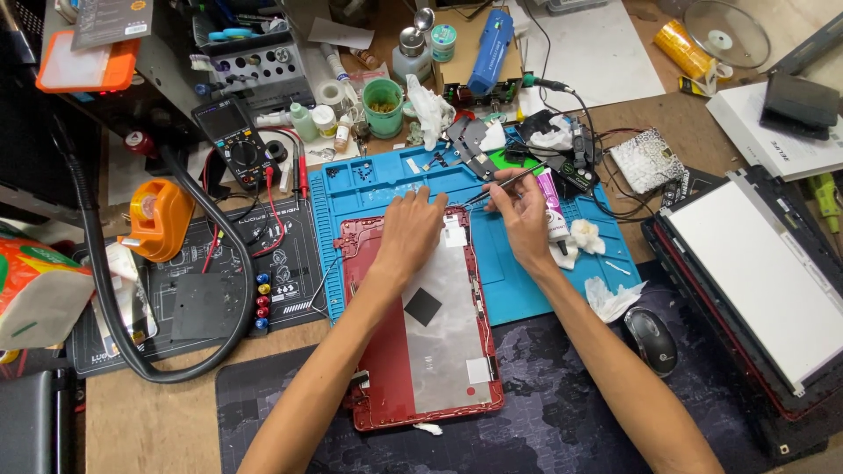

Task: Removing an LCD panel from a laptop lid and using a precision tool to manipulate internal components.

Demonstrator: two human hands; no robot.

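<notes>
Left of the red laptop lid (386, 369) sit an orange tape dispenser (158, 219) and a black multimeter (235, 140). The left hand (408, 233) lies open, fingers flat, on the lid's upper edge — nothing grasped — where the lid overlaps the blue silicone mat (527, 281). Just beside the lid's top right corner, the right hand (522, 215) pinches metal tweezers (505, 186); farther right lies a black mouse (651, 339).

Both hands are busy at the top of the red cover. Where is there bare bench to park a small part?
Bare patches: the blue mat between the red cover and the crumpled tissue; the dark desk pad between the forearms, below the cover. Crowded: the mat's far edge beyond the left hand and right hand, which holds tweezers, amid boards, wires and bottles.
</notes>
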